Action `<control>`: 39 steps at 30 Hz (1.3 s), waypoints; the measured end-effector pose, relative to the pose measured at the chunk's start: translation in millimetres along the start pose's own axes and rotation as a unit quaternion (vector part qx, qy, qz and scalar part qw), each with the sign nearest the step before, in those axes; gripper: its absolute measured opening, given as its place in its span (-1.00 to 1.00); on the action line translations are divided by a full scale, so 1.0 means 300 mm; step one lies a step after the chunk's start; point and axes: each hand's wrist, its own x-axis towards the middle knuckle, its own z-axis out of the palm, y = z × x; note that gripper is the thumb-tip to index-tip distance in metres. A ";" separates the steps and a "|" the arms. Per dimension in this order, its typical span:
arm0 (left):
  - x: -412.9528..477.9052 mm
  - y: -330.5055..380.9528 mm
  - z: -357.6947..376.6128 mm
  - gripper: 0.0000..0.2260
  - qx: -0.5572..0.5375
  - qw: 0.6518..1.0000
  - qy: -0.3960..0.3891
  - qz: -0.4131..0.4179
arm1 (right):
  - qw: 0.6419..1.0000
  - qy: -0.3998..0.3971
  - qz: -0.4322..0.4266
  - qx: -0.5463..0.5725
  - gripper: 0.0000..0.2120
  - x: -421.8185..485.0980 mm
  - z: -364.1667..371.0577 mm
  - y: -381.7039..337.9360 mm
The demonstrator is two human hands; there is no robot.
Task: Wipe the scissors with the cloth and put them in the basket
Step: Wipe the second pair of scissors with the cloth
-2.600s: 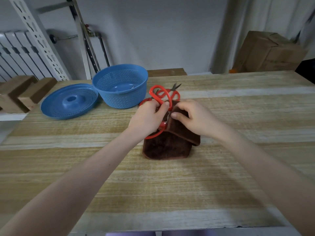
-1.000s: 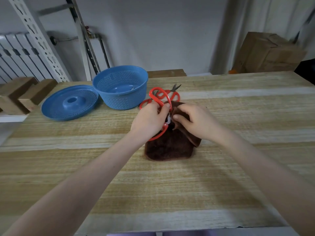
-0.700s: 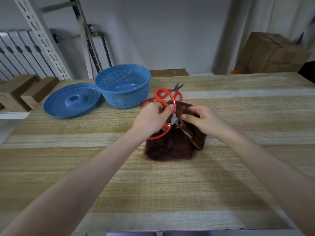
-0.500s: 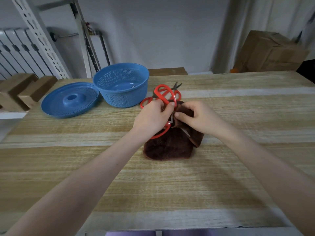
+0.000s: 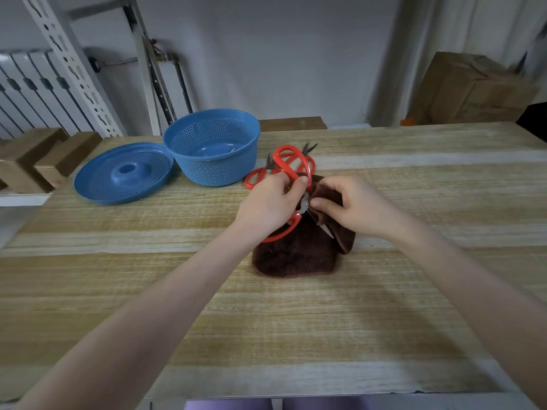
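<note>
Blue lid [image 5: 122,173] and blue basket [image 5: 211,149] sit at the left of the counter [image 5: 296,321], the basket open and near to receive what we clean. Our left hand [image 5: 269,202] clamps the red handles of the scissors [image 5: 288,168], steadying them over the brown cloth [image 5: 296,253]. Our right hand [image 5: 352,205] pinches a fold of that cloth around the blade, presumably to rub both faces.

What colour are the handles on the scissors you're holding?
The looped plastic handles of the held scissors are bright red, clearest in the head view.
</note>
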 end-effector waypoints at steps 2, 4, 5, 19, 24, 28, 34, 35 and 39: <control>-0.002 -0.004 -0.003 -0.66 0.001 1.000 -0.005 -0.006 | 1.000 -0.006 -0.006 -0.015 -0.73 0.003 0.007 0.005; -0.005 -0.006 -0.009 -0.66 -0.007 1.000 -0.016 -0.010 | 1.000 -0.011 -0.008 -0.019 -0.73 -0.003 0.007 0.016; -0.005 -0.004 -0.010 -0.65 -0.014 1.000 -0.022 -0.012 | 1.000 -0.011 -0.010 -0.018 -0.75 -0.005 0.005 0.023; -0.017 -0.015 -0.026 -0.66 -0.126 0.990 0.001 -0.064 | 0.931 0.129 0.108 0.324 -0.77 -0.038 0.004 0.017; -0.016 -0.007 -0.017 -0.65 -0.049 0.998 0.034 -0.026 | 0.997 0.031 -0.014 -0.066 -0.77 -0.002 0.009 -0.010; -0.024 -0.007 -0.010 -0.65 0.000 0.999 0.042 -0.013 | 0.982 0.020 -0.062 -0.175 -0.84 0.015 0.010 -0.010; -0.027 -0.004 -0.010 -0.65 -0.019 0.999 0.037 -0.015 | 0.990 0.110 -0.040 -0.081 -0.81 0.001 0.059 0.024; -0.027 -0.006 -0.010 -0.65 -0.027 0.998 0.044 -0.022 | 0.988 0.149 -0.019 -0.022 -0.83 -0.003 0.073 0.020; -0.032 -0.024 -0.024 -0.69 -0.117 0.986 0.097 -0.063 | 0.818 0.339 0.166 0.434 -0.83 -0.021 0.071 -0.025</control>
